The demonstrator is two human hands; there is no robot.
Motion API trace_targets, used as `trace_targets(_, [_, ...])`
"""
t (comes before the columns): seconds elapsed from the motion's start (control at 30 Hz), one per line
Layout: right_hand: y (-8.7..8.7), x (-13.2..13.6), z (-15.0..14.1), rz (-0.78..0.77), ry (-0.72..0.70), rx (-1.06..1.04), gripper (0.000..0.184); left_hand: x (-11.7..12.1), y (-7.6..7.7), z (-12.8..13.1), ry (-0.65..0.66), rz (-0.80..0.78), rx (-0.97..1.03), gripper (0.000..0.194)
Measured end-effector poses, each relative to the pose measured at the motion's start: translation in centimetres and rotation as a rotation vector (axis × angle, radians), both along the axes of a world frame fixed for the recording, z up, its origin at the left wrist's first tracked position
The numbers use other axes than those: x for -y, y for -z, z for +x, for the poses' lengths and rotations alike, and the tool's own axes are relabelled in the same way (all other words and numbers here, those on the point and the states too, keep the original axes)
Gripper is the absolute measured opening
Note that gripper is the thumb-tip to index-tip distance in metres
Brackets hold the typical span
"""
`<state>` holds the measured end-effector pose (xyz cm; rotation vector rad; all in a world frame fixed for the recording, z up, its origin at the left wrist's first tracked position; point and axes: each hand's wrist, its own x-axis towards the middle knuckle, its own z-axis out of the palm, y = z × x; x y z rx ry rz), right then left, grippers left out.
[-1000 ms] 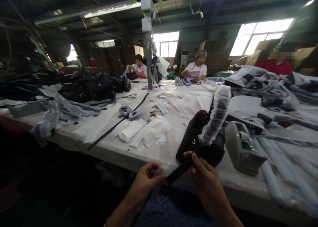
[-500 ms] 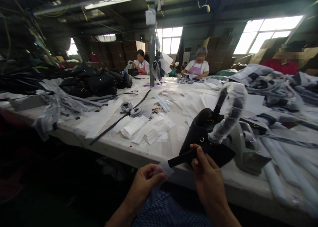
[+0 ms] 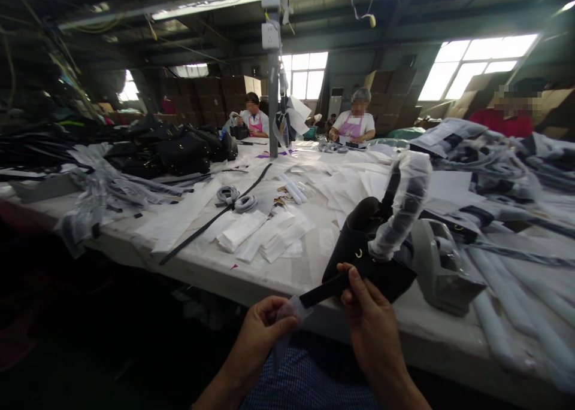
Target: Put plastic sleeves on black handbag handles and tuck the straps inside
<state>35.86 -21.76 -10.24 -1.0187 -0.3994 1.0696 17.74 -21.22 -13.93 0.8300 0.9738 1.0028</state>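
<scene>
Near the bag (image 3: 340, 248), a strap (image 3: 321, 291) pinched by the right hand (image 3: 371, 314) now meets a sleeve (image 3: 295, 306) the left hand (image 3: 264, 327) pinches, seemingly aligned.

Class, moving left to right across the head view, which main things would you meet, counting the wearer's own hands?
Plastic-wrapped straps, left hand, black strip, right hand, grey tape dispenser.
</scene>
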Motion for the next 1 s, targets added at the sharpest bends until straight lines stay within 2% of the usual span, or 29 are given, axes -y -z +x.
trace_targets(0.17, [0.4, 0.1, 0.4, -0.065, -0.124, 0.214, 0.039, -0.1, -0.1, 0.9, 0.069, -0.021, 0.064, 0.036])
trace_targets(0.37, [0.3, 0.7, 2.0, -0.126, -0.237, 0.59, 0.048, -1.0, -0.9, 4.7, 0.152, 0.03, 0.131, 0.032])
trace_targets(0.43, [0.1, 1.2, 2.7, -0.138, -0.228, 0.77, 0.051, -1.5, -1.4, 6.1, 0.178, 0.049, 0.136, 0.032])
trace_targets(0.53, [-0.2, 2.3, 3.9, -0.157, -0.136, 1.05, 0.06, -2.2, -2.1, 8.0, 0.198, 0.035, 0.124, 0.034])
trace_targets(0.6, [-0.4, 2.9, 4.6, -0.185, -0.093, 1.137, 0.059, -2.5, -2.5, 9.1, 0.185, 0.033, 0.132, 0.033])
trace_targets(0.77, [-0.7, 3.3, 5.4, -0.257, -0.051, 1.084, 0.047, -3.7, -3.5, 10.8, 0.135, 0.091, 0.181, 0.03])
trace_targets(1.0, [-1.2, 1.7, 4.1, -0.243, -0.104, 0.866, 0.047, -5.5, -5.3, 11.2, 0.176, 0.232, 0.095, 0.029])
